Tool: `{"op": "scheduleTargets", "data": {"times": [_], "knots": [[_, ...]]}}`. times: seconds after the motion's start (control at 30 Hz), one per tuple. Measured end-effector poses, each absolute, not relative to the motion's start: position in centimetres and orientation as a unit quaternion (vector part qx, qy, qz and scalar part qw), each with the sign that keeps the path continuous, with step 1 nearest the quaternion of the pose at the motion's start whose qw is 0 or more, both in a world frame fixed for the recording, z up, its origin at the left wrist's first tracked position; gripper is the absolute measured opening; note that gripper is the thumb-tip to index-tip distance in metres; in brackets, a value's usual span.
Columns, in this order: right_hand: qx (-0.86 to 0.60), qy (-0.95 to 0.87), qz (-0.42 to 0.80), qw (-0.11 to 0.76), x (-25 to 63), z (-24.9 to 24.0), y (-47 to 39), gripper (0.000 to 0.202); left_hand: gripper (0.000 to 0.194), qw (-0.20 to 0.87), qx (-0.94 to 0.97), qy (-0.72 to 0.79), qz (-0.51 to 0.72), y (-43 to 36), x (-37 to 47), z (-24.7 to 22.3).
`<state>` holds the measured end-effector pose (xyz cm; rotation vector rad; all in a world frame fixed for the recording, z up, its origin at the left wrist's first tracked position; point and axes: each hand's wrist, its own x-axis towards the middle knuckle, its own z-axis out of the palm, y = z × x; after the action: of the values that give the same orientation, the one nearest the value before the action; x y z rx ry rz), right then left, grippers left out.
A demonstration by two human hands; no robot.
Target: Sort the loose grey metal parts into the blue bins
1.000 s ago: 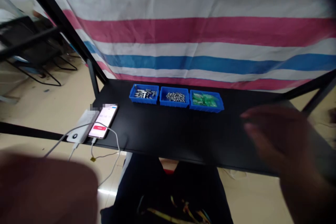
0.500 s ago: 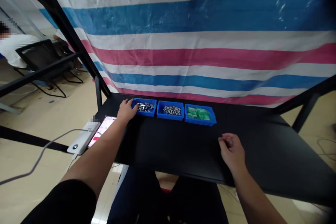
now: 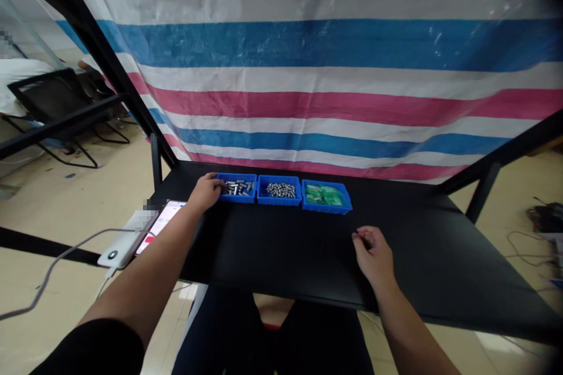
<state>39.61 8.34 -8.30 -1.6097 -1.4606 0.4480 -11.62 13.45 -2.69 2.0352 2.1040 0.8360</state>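
Observation:
Three blue bins stand in a row near the back of the black table. The left bin contains silver metal cylinders. Small shiny metal pieces lie in the middle bin. Green packets fill the right bin. My left hand reaches over the left end of the left bin, its fingertips at the cylinders; what they grip, if anything, is too small to tell. Above the table, right of the bins, my right hand has its fingers curled, their inside hidden.
A phone and a white power bank with a cable lie at the left of the black table. Black frame bars flank a striped sheet. Behind at left are a chair and a person in white.
The view has shifted slightly, moving the bins left and down in the picture. My left fingers sit lower at the left bin's edge. My right hand keeps its curled pose.

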Motion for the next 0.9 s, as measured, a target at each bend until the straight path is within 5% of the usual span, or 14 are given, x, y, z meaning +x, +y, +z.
{"op": "scheduleTargets", "data": {"times": [0.33,0.7,0.9], "knots": [[-0.629,-0.605,0.182,0.454,39.5,-8.2,8.5,0.029,0.039,0.066,0.56,0.71,0.422,9.9,-8.5,-4.5],[-0.641,-0.57,0.183,0.481,40.4,-9.1,9.1,0.034,0.011,0.069,0.494,0.701,0.511,8.5,-7.4,-6.0],[-0.594,-0.692,0.003,0.411,38.3,-7.1,8.2,0.039,0.023,0.099,0.474,0.706,0.517,8.5,-7.8,-6.6]]}}
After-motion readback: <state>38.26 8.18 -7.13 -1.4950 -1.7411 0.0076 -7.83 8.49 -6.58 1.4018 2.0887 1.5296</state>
